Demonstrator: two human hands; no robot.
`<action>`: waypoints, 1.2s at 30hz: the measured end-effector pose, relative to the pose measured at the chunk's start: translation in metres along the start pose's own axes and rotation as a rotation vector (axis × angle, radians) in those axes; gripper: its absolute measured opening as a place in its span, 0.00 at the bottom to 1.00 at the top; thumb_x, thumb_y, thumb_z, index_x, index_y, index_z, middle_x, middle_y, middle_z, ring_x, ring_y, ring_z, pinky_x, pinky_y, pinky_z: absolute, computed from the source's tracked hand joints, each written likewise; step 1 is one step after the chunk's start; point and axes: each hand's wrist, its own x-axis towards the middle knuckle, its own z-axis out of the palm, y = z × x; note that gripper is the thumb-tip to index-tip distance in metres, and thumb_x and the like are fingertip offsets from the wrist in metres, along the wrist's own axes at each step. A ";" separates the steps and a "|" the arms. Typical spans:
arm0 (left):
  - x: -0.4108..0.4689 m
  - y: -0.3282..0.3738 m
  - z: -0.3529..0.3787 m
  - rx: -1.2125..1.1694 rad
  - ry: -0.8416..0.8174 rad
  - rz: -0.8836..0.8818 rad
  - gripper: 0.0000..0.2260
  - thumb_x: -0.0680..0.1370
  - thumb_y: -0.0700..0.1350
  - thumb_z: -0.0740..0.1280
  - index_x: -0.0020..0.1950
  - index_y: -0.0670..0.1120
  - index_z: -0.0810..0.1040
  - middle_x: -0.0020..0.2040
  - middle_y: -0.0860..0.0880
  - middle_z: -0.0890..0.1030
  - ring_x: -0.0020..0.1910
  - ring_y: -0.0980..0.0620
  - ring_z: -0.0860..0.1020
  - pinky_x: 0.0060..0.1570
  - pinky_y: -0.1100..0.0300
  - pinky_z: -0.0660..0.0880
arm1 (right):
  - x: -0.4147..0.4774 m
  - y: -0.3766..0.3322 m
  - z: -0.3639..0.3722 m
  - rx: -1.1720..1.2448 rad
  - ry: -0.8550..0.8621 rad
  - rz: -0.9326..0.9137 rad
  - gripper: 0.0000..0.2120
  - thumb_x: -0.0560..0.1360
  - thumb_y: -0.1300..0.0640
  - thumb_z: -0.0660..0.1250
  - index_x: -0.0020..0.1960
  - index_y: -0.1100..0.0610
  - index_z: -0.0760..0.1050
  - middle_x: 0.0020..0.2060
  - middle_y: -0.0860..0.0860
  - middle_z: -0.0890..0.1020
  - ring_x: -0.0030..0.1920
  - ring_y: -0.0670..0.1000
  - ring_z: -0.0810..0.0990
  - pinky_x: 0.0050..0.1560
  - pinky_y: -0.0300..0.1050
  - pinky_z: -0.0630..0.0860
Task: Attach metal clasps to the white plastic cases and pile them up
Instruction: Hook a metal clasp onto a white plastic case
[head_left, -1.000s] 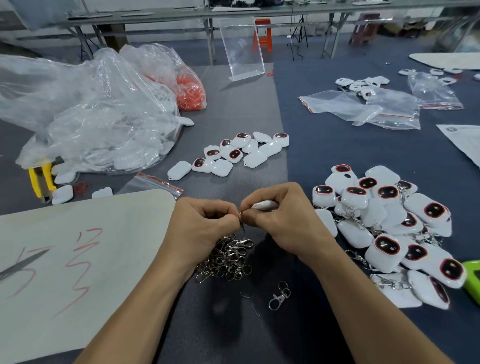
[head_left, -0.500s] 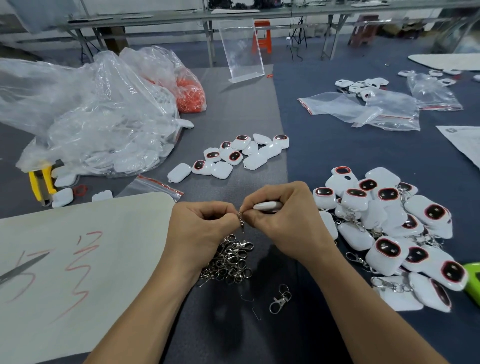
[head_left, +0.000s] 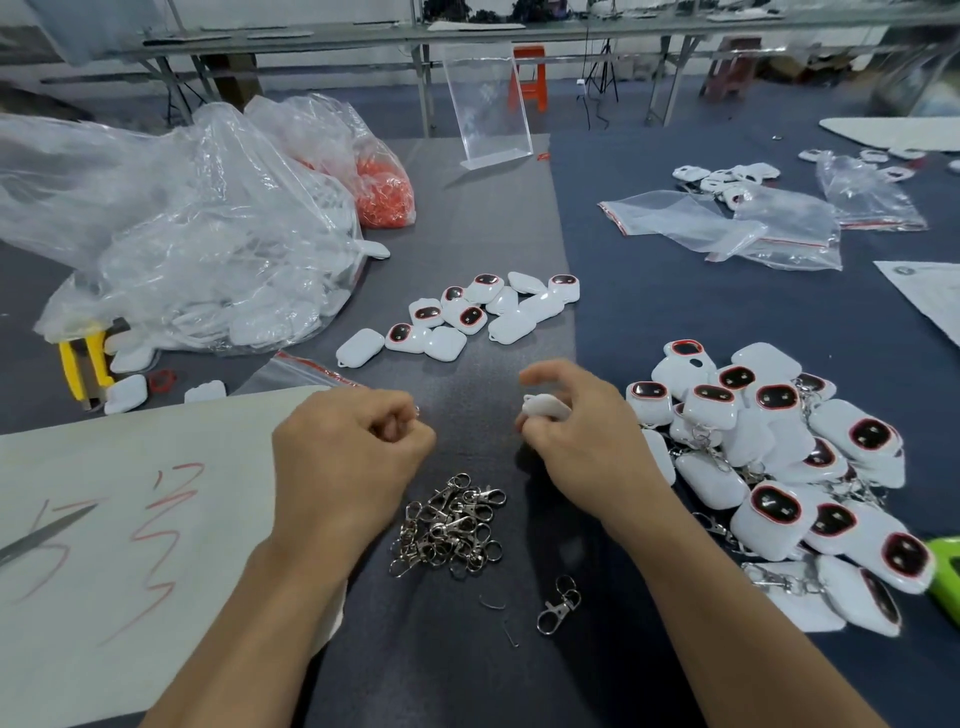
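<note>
Our hands have pulled apart. The right hand (head_left: 587, 441) pinches a white case (head_left: 545, 408), likely bound for the finished pile (head_left: 779, 467) at its three o'clock. The left hand (head_left: 348, 452) is curled near the loose clasps (head_left: 449, 525) at its five o'clock, and we cannot tell whether it holds anything.

The left hand (head_left: 353, 447) is curled into a fist; a white case (head_left: 545, 407) is pinched in the right hand (head_left: 582, 436), forefinger lifted.
</note>
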 end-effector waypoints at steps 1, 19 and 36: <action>-0.001 0.001 0.001 0.125 -0.028 0.086 0.06 0.63 0.49 0.68 0.30 0.49 0.74 0.26 0.53 0.72 0.29 0.55 0.70 0.31 0.60 0.65 | 0.001 0.000 0.000 0.034 -0.004 0.019 0.13 0.75 0.59 0.66 0.53 0.42 0.74 0.46 0.44 0.85 0.42 0.43 0.82 0.42 0.41 0.77; -0.003 0.012 0.019 0.028 -0.375 0.218 0.07 0.69 0.43 0.77 0.44 0.53 0.88 0.35 0.52 0.81 0.40 0.49 0.71 0.39 0.58 0.59 | 0.000 -0.001 0.005 0.017 -0.095 -0.034 0.09 0.77 0.57 0.72 0.49 0.45 0.75 0.31 0.47 0.84 0.27 0.44 0.78 0.34 0.45 0.76; -0.005 0.011 0.016 -0.077 -0.409 -0.021 0.10 0.67 0.56 0.67 0.43 0.59 0.85 0.35 0.55 0.82 0.38 0.57 0.79 0.41 0.56 0.75 | 0.000 -0.008 -0.001 -0.049 -0.162 -0.035 0.09 0.75 0.61 0.72 0.46 0.48 0.78 0.27 0.47 0.83 0.23 0.45 0.79 0.26 0.37 0.72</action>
